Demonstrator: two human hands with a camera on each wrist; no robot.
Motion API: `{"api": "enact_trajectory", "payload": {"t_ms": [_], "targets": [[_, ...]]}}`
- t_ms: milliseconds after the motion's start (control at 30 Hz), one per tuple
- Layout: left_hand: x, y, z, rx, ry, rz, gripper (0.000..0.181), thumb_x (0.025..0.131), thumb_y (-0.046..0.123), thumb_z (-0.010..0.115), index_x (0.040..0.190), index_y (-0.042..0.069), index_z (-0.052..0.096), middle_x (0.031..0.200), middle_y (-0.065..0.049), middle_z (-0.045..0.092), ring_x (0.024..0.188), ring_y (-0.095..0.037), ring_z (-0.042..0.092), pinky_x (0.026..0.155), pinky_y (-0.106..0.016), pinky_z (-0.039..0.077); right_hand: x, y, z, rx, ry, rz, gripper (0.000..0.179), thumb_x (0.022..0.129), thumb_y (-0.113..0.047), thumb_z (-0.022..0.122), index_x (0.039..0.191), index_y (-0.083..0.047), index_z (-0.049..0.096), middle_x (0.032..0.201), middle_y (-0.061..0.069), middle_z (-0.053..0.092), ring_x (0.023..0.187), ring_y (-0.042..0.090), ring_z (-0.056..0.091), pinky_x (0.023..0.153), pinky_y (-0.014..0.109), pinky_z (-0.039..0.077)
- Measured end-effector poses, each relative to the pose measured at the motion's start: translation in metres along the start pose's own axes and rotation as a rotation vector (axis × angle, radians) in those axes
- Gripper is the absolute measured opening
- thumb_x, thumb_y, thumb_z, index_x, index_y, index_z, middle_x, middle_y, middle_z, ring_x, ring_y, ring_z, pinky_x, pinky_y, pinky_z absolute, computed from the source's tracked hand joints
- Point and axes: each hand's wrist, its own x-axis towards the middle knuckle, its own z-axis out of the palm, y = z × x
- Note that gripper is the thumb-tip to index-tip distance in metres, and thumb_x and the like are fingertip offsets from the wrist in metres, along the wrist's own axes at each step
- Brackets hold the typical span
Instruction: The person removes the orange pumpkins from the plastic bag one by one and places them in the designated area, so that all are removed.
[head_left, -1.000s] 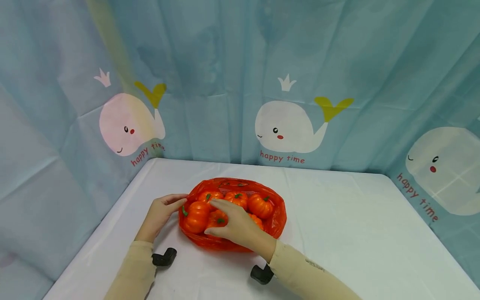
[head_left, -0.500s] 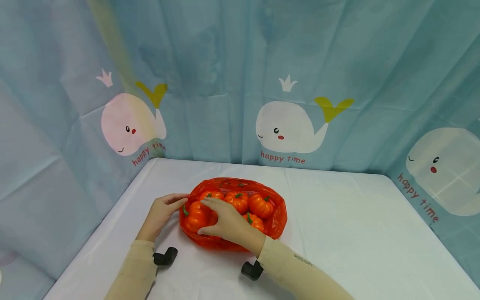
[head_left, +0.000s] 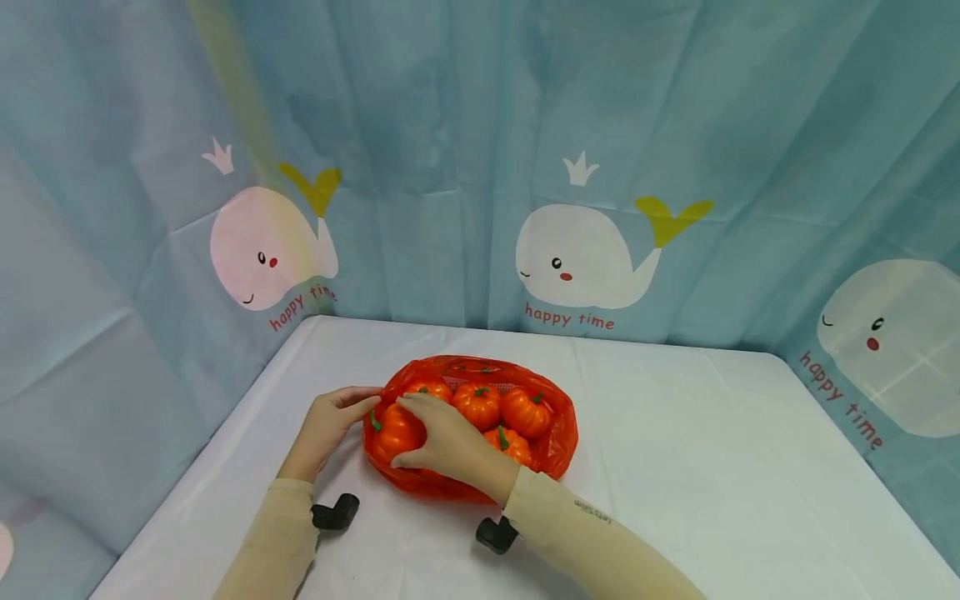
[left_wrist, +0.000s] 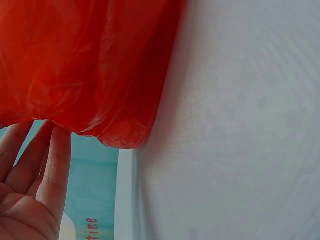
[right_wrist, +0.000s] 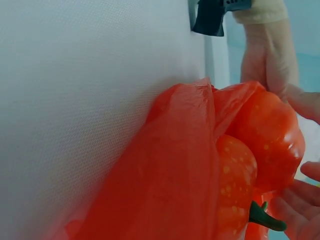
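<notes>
In the head view an open red plastic bag (head_left: 561, 446) on the white table holds several small orange pumpkins with green stems, among them one at the back right (head_left: 525, 412). My right hand (head_left: 450, 442) reaches over the bag, its thumb and fingers curved round the leftmost pumpkin (head_left: 396, 432). This pumpkin (right_wrist: 272, 135) also shows in the right wrist view, beside the bag's near wall. At the left rim my left hand (head_left: 326, 429) touches the bag with its fingertips. The left wrist view shows its fingers (left_wrist: 56, 175) straight, tips hidden by the bag.
The white table (head_left: 675, 450) stretches to the right of the bag and in front of it. Behind and at the sides hangs a blue curtain (head_left: 420, 250) with white whales. A black angled piece (head_left: 336, 512) sits at each wrist.
My right hand has moved left across the bag, onto the leftmost pumpkin, uncovering the pumpkin at the front right. The left hand keeps its place at the rim. The view has shifted slightly.
</notes>
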Motion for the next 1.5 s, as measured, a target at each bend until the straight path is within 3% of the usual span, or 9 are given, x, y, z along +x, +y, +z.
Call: {"api": "enact_trajectory", "payload": {"t_ms": [400, 900, 1100, 1500], "targets": [[-0.001, 0.000, 0.001, -0.006, 0.001, 0.005, 0.050, 0.095, 0.046, 0.063, 0.131, 0.011, 0.066, 0.132, -0.010, 0.066, 0.124, -0.025, 0.054, 0.106, -0.045, 0.046, 0.006, -0.001, 0.005, -0.021, 0.027, 0.042, 0.076, 0.081, -0.038, 0.081, 0.146, -0.016, 0.049, 0.147, 0.001, 0.054, 0.136, 0.020, 0.049, 0.108, 0.041, 0.047], [0.001, 0.000, 0.001, -0.040, -0.006, -0.018, 0.050, 0.096, 0.044, 0.063, 0.132, 0.011, 0.065, 0.136, -0.011, 0.063, 0.128, -0.027, 0.052, 0.110, -0.049, 0.043, 0.012, -0.003, 0.008, -0.059, -0.024, 0.066, 0.078, 0.079, -0.037, 0.084, 0.146, -0.016, 0.048, 0.150, 0.001, 0.050, 0.139, 0.020, 0.046, 0.109, 0.041, 0.046], [0.001, -0.001, 0.001, -0.055, -0.002, -0.038, 0.049, 0.096, 0.042, 0.063, 0.133, 0.010, 0.064, 0.137, -0.012, 0.062, 0.129, -0.027, 0.051, 0.111, -0.050, 0.041, 0.012, -0.003, 0.010, -0.062, 0.001, 0.045, 0.074, 0.078, -0.035, 0.085, 0.141, -0.015, 0.051, 0.142, -0.001, 0.056, 0.132, 0.018, 0.051, 0.107, 0.038, 0.048], [-0.003, -0.001, 0.000, -0.038, 0.001, -0.014, 0.052, 0.094, 0.048, 0.063, 0.131, 0.011, 0.065, 0.135, -0.011, 0.064, 0.126, -0.027, 0.053, 0.110, -0.048, 0.044, 0.009, -0.002, 0.013, -0.023, 0.043, 0.018, 0.070, 0.077, -0.032, 0.086, 0.135, -0.012, 0.053, 0.134, 0.000, 0.058, 0.125, 0.017, 0.054, 0.103, 0.035, 0.051]]}}
